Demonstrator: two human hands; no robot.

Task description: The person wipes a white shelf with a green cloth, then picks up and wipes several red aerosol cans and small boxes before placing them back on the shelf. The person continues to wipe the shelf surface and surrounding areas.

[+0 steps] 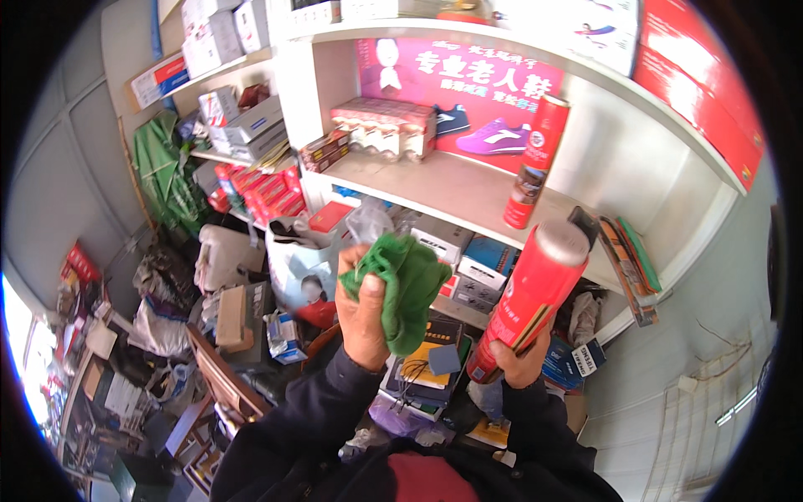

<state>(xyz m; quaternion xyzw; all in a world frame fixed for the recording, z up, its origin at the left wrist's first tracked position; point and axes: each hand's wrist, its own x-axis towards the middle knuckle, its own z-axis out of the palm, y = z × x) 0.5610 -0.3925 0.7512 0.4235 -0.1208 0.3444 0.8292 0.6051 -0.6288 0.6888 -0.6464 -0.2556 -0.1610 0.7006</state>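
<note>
A bunched green cloth point(406, 289) is gripped in my left hand point(361, 309), the thumb pressed over its near side. My right hand point(523, 356) wraps round the lower part of a red spray can point(535, 284), which tilts with its pale cap up and to the right. Cloth and can are apart, both raised in front of the shelf. Just beyond the can, a second tall red can point(535, 163) stands upright on the white shelf point(452, 186).
Shrink-wrapped small bottles point(385, 130) stand on the shelf before a pink shoe poster point(468, 92). Shoe boxes point(481, 259) fill the level below. A white bag point(297, 259) and piled boxes crowd the left. Flat strips point(627, 259) lean at the shelf's right end.
</note>
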